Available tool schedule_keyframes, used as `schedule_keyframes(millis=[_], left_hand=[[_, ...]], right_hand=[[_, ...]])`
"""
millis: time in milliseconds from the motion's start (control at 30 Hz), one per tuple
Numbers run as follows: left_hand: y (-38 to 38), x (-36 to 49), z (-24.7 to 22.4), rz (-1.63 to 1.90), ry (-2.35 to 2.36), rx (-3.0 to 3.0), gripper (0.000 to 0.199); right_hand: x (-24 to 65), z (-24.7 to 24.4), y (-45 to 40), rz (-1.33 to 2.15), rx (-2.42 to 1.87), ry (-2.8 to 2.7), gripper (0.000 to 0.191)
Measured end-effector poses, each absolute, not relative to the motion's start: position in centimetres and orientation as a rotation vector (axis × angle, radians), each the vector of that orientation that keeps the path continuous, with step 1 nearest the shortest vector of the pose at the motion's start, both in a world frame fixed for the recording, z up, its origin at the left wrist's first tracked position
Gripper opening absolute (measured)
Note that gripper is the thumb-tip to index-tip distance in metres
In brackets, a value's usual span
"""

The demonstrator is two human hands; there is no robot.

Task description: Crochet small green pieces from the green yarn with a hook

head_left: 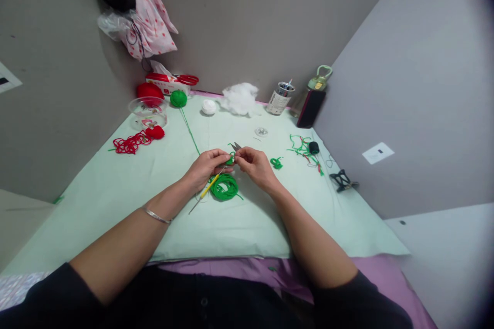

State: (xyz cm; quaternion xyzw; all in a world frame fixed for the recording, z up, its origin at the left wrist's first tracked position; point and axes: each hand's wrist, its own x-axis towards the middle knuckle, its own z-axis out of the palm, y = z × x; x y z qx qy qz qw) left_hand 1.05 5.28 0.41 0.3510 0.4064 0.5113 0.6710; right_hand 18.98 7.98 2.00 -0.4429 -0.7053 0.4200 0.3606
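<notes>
Near the middle of the table, my left hand pinches a small green crocheted piece between thumb and fingers. Close against it, my right hand is closed in a pinch; what its fingertips grip is too small to make out. Scissor blades show just beyond my right fingers, the rest hidden by the hand. A yellow-handled crochet hook slants below my left hand, across the edge of a coil of green yarn. Whether the left fingers touch the hook, I cannot tell.
Along the back are a green yarn ball, a white ball, white stuffing, a can and a phone leaning on a bottle. Red yarn lies left, green scraps and a black clip right.
</notes>
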Motion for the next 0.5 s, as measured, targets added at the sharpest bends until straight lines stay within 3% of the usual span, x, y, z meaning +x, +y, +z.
schedule_keyframes(millis=[500], left_hand=[[5.22, 1.19, 0.46, 1.186, 0.913, 0.795, 0.028]], right_hand=[[18.94, 1.97, 8.0, 1.127, -1.099, -1.789, 0.02]])
